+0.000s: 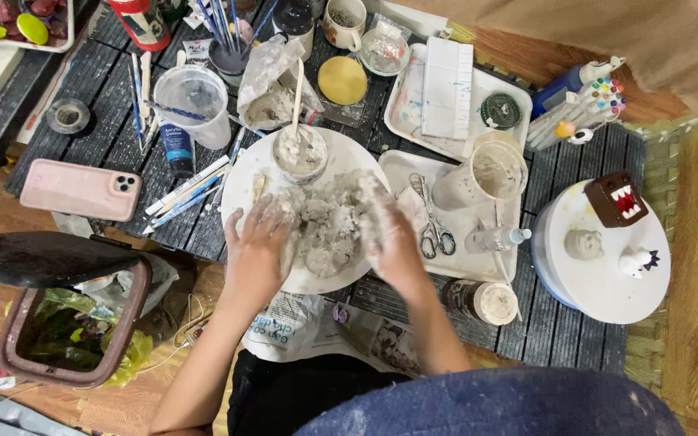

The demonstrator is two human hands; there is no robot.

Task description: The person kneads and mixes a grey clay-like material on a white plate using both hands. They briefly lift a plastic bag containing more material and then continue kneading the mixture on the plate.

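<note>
At the lower left of the frame an open bin [66, 323] with a green liner stands on the floor beside the dark slatted desk [575, 339]. Above it, at the left edge of the desk, lies a pink phone [81, 189], and further up a clear plastic cup [194, 101] holds a brush.

In the middle sits a white plate [240, 190] carrying a lump of wet grey-white pulp [329, 222]. The left hand [254, 250] presses flat on the pulp's left side, fingers spread wide and smeared. The right hand [393, 242] cups the lump's right side, fingers curled against it. Neither hand grips a tool. A small bowl [300, 153] of the same pulp, with a stick standing in it, rests on the plate's far rim.

To the right, scissors [434, 230] lie on a white tray [401, 165] just beside the right hand, with a smeared beaker [486, 173] behind them. At the far right a round white board [607, 299] carries a brown square-headed figure [617, 199] and two small pale ones.

My judgement of the risks: the pulp reaches the plate's near edge, so a hard push could slide bits onto the newspaper [300, 323] below. A sweep of the right wrist could catch the scissors, and the far bowl could tip if the plate shifts.
</note>
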